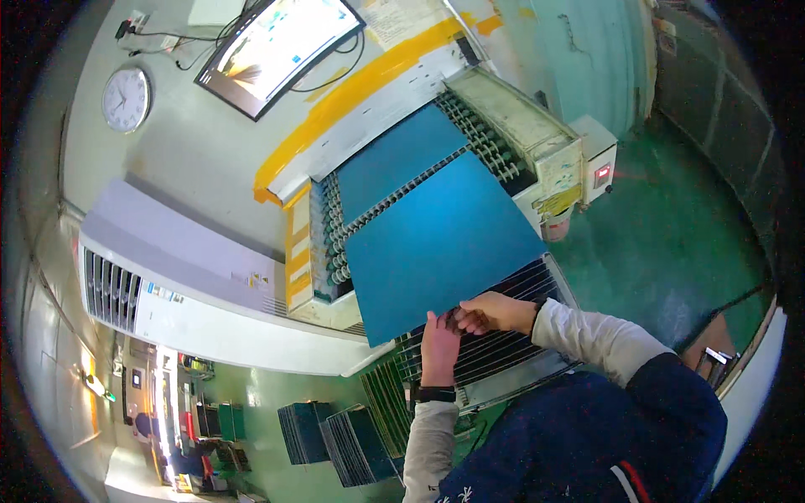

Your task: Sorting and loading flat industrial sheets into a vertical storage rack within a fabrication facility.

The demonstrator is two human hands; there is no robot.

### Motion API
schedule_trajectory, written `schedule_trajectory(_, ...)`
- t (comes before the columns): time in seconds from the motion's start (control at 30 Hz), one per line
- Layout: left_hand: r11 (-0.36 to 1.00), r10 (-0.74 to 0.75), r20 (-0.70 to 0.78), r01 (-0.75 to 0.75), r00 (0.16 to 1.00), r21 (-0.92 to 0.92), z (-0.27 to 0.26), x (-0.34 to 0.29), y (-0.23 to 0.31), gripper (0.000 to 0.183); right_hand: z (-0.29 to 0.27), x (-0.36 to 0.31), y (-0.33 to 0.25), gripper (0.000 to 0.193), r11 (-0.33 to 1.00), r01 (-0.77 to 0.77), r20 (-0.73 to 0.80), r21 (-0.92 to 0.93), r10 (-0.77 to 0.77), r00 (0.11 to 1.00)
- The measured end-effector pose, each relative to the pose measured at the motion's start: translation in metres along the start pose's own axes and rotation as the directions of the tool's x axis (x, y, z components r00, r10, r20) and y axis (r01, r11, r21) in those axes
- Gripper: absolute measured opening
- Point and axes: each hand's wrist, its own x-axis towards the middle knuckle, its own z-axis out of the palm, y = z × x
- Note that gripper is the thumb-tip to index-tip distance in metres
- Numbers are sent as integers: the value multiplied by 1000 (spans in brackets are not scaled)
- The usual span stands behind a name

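A large flat blue panel (440, 247) rests with its far part on the roller conveyor and its near edge over a slotted rack (524, 289). My left hand (439, 345) is at the panel's near edge, fingertips pointing up and drawn together. Close against it, my right hand (496, 313) has its fingers curled. A small dark patch shows between the two hands; I cannot make out what it is. Farther along the conveyor rollers (482, 134) lies a second blue panel (402, 159), beyond a narrow gap.
A machine housing (516, 113) flanks the conveyor, with a control box (597, 163) at its right. To the left stands a long white air-conditioner unit (210, 310). Racks of upright panels (356, 444) stand on the green floor. A screen (281, 50) and clock (127, 100) hang above.
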Motion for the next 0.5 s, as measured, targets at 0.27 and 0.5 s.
schedule_trajectory(0.27,705,417,-170,-199,893,680,25,19,-15,22,-57,-111,-44,26,982,133,-161,-134,-154,975)
schedule_trajectory(0.5,678,458,-137,-245,878,693,33,26,-19,16,-202,-168,-70,15,862,506,-568,-15,-424,706)
